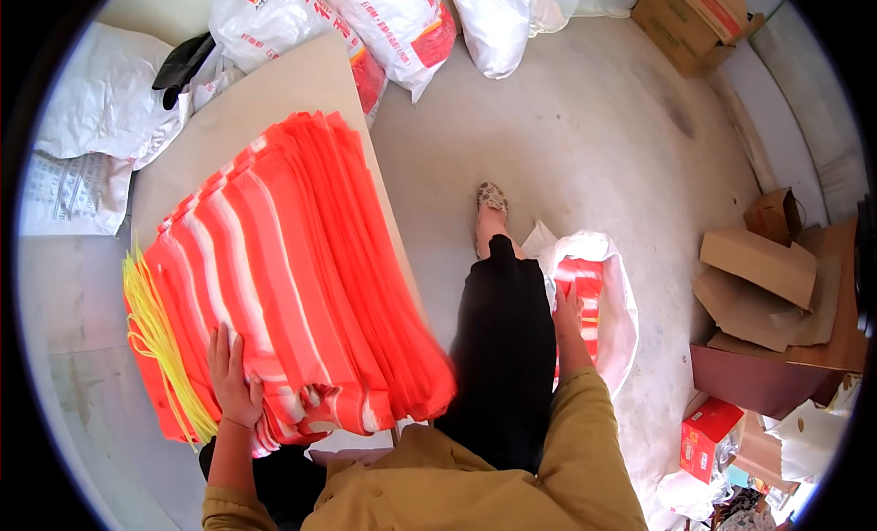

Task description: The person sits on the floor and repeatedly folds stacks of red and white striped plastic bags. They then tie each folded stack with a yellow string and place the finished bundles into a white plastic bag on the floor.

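A thick stack of red-and-white striped mesh bags lies fanned out on a board to my left. My left hand rests on the stack's near left part, fingers spread, holding nothing. Beside that hand, a bundle of thin yellow ties lies along the stack's left edge. To the right of my leg, my right hand reaches into a white sack. Its fingers look stretched out against a folded red-and-white striped bundle inside; the fingertips are partly hard to make out.
The tan board extends beyond the stack. Filled white plastic sacks line the far wall. Cardboard boxes stand at the right, with a red box nearer me. Another carton sits at the far right.
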